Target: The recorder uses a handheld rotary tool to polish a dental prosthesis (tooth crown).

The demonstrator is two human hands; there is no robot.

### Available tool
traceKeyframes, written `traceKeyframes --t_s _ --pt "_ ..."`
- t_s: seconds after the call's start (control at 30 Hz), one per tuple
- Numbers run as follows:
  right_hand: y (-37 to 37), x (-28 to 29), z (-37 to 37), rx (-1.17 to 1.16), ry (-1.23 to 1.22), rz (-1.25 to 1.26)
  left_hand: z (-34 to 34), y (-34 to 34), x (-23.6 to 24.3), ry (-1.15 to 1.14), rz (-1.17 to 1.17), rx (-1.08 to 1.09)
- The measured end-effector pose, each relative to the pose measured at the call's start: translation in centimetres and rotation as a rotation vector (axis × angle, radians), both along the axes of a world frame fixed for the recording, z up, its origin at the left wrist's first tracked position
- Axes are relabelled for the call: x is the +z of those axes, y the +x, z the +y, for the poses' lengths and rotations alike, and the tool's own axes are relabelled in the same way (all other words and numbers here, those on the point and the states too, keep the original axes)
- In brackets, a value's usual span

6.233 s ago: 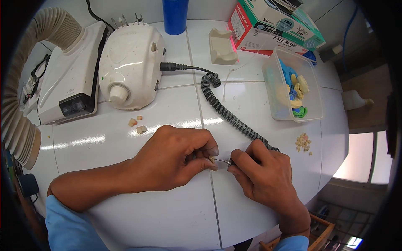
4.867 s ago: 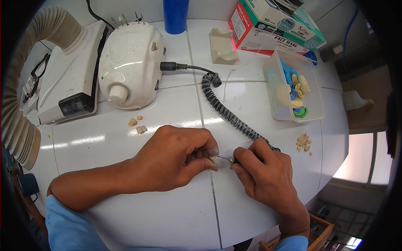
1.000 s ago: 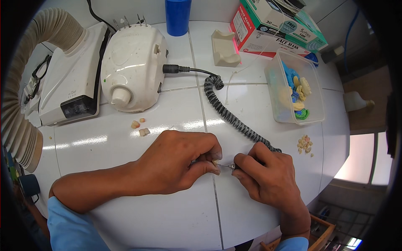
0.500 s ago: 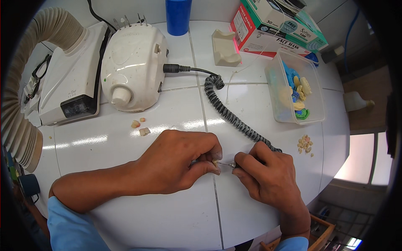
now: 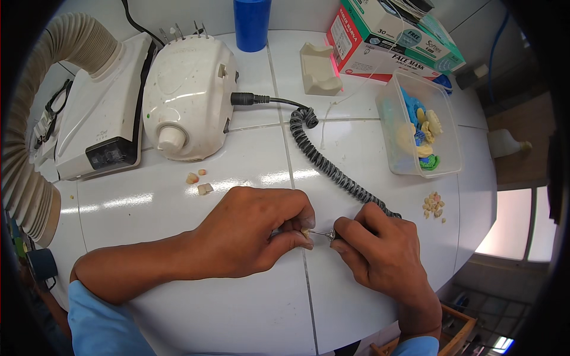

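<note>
Between thumb and fingers, my left hand [image 5: 261, 228] pinches a small cream dental piece [image 5: 306, 233], like an artificial tooth, mostly hidden by the fingertips. My right hand [image 5: 383, 246] is closed round a rotary handpiece [image 5: 333, 235], whose body is largely covered by the fingers. Its thin metal bur [image 5: 319, 233] points left and meets the dental piece. A grey coiled cord [image 5: 332, 166] runs from behind my right hand to the white micromotor control unit [image 5: 189, 98] at the back left. Upright burs [image 5: 189, 32] stand along that unit's top.
Beyond my left hand lie a few loose tooth-like pieces [image 5: 205, 188]; a pile of several more [image 5: 433, 204] sits at the right. A clear plastic tub [image 5: 395, 160], a handpiece rest [image 5: 317, 71], mask boxes [image 5: 380, 53], a blue cup [image 5: 252, 26] and a dust extractor [image 5: 101, 113] with hose [image 5: 27, 148] surround the work.
Almost nothing differs. Both hands keep the same grip and the bur stays at the dental piece; the whole view has shifted very slightly.
</note>
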State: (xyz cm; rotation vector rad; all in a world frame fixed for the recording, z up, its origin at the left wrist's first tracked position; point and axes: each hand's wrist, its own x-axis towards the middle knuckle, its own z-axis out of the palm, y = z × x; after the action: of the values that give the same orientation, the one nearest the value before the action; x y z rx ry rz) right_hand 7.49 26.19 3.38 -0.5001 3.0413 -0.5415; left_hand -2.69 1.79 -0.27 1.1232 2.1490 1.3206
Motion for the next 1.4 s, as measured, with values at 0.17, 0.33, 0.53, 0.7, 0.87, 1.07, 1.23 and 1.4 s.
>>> traceKeyframes --t_s 0.17,0.33,0.53,0.7,0.87,1.07,1.23,1.4 --pt "0.00 0.22 0.01 -0.003 0.024 0.005 0.00 0.01 -0.01 0.006 -0.008 -0.015" --pt "-0.03 0.34 0.15 0.037 0.010 -0.016 -0.02 -0.04 0.07 -0.006 0.013 -0.022" --pt "0.01 0.27 -0.10 0.020 0.018 0.004 0.02 -0.03 0.02 0.008 0.007 -0.027" --pt "-0.17 0.22 0.09 0.045 0.008 -0.007 -0.03 -0.05 -0.02 -0.001 0.007 -0.026" --pt "-0.06 0.30 0.07 0.036 0.002 -0.014 0.01 -0.09 0.22 -0.008 0.031 -0.042" --pt "0.02 0.32 0.07 0.017 0.003 -0.017 -0.02 -0.06 -0.13 0.009 0.010 -0.031" --pt "-0.06 0.25 0.00 0.019 -0.004 -0.008 -0.10 -0.07 0.07 -0.011 0.008 -0.032" --pt "0.08 0.14 0.13 0.014 0.008 -0.006 0.04 -0.13 0.10 -0.015 -0.019 -0.048"
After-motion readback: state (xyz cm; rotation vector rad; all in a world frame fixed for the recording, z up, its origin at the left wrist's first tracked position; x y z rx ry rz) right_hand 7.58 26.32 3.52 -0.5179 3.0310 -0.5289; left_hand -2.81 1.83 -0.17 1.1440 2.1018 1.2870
